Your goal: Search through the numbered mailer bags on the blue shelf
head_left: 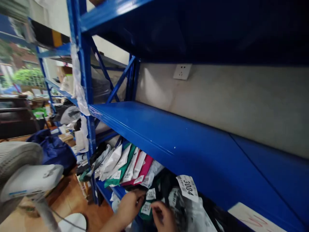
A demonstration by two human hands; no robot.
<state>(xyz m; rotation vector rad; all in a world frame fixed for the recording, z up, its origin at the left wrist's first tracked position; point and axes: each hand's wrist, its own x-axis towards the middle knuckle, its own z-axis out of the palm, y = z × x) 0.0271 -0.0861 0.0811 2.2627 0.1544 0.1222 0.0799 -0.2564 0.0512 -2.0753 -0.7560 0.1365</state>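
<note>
Low on the shelf, my left hand (129, 206) is closed at the left side of a dark green plastic mailing bag (147, 216), with its fingertips partly hidden. This bag's white label (146, 208) seems to read 2013. My right hand (165, 216) is at the bag's right side, thumb and forefinger curled close together by the label's edge. Just above, another white label (151, 194) seems to read 2014, on a dark bag. To the right, a label marked 3004 (187, 187) stands above a clear-and-grey bag (199, 216).
A blue metal shelf board (154, 124) overhangs the bags, carried by a blue upright (85, 74). White, green and pink labelled bags (130, 166) lean in a row on the left. A fan (31, 180) and a dark blue sack (54, 149) stand on the floor.
</note>
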